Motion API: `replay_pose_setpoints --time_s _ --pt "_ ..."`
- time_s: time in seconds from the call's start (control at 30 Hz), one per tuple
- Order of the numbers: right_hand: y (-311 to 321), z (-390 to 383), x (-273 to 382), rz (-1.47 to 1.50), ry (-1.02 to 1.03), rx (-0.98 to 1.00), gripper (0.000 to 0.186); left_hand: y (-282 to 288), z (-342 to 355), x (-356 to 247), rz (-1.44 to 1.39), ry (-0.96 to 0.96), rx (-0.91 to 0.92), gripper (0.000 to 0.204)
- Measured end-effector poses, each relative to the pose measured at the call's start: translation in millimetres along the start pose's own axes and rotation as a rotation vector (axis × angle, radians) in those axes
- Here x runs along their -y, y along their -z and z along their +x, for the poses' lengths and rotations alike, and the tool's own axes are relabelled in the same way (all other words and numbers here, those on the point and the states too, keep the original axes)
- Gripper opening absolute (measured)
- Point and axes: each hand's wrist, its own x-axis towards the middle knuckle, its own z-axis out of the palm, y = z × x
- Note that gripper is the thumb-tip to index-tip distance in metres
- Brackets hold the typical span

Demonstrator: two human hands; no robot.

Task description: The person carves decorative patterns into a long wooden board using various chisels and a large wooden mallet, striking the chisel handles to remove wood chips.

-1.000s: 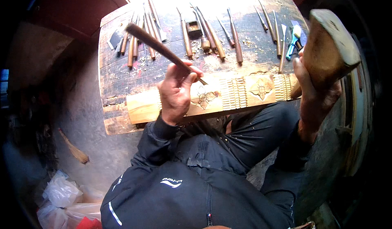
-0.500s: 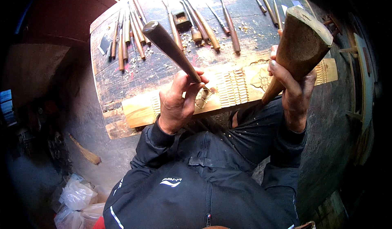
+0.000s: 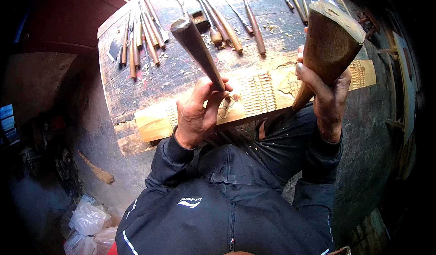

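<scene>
My left hand (image 3: 198, 113) is closed around the lower part of a wood-handled carving chisel (image 3: 196, 48), whose butt end tilts up toward the far left. The chisel's tip is hidden behind my fingers, over a carved flower on a long pale board (image 3: 152, 124). Rows of small notches and floral outlines run along this board. In my right hand (image 3: 328, 98) is a heavy wooden mallet (image 3: 334, 39), gripped by its handle with the thick head raised. The mallet hangs above the board's right part, apart from the chisel.
The board lies along the near edge of a worn wooden table (image 3: 122, 89). Several chisels (image 3: 141, 37) lie at its far left, more (image 3: 227, 23) at the far middle, around a small dark box (image 3: 200, 20). Wood chips are scattered about. A broom (image 3: 96, 168) and plastic bags (image 3: 90, 218) are on the floor.
The chisel's butt end has swung a little to the right and stands more upright. The mallet has shifted slightly left. Both hands keep their grips.
</scene>
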Motion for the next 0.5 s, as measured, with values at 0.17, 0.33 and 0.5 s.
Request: replay_pose_setpoints --time_s 0.17,0.33,0.5 --pt "3.1 1.0 -1.8 -0.037 0.021 0.048 0.024 -1.1 4.7 -5.1 0.013 -0.037 0.031 0.027" --pt "-1.1 0.2 2.6 -0.015 0.010 0.041 0.024 7.0 23.6 -2.6 0.252 -0.323 0.259 0.024" --pt "-1.3 -0.1 -1.9 -0.002 -0.004 0.015 0.026 13.1 29.4 4.9 0.048 -0.136 0.277 0.030"
